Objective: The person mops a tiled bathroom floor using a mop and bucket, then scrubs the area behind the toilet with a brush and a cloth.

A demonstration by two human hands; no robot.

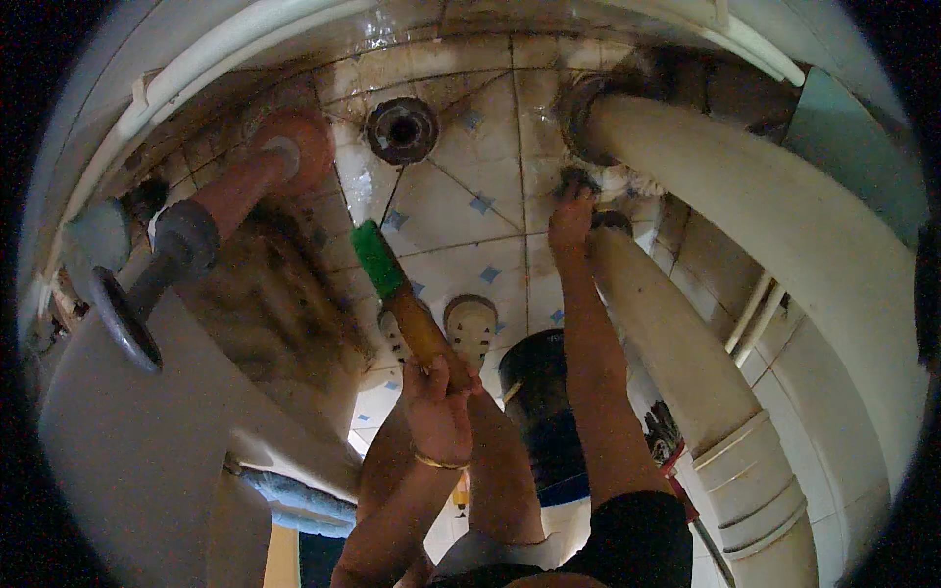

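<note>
My left hand (441, 415) is closed around the wooden handle of a brush (430, 331) with a green end (377, 259), which points up and left over the tiled floor. Reaching forward, my right hand (573, 213) is beside the foot of a thick cream pipe (639, 136). Something dark lies at its fingertips; whether it is gripped is not plain. A round dark floor drain (401, 131) opens in the wet, stained tiles (470, 176) between the pipes.
A black bucket (537, 382) stands near my right forearm. A second cream pipe (654, 309) runs along the right. On the left are a reddish pipe (253, 180) with a grey fitting (187, 235) and a grey curved surface (147, 426). White pipes line the wall.
</note>
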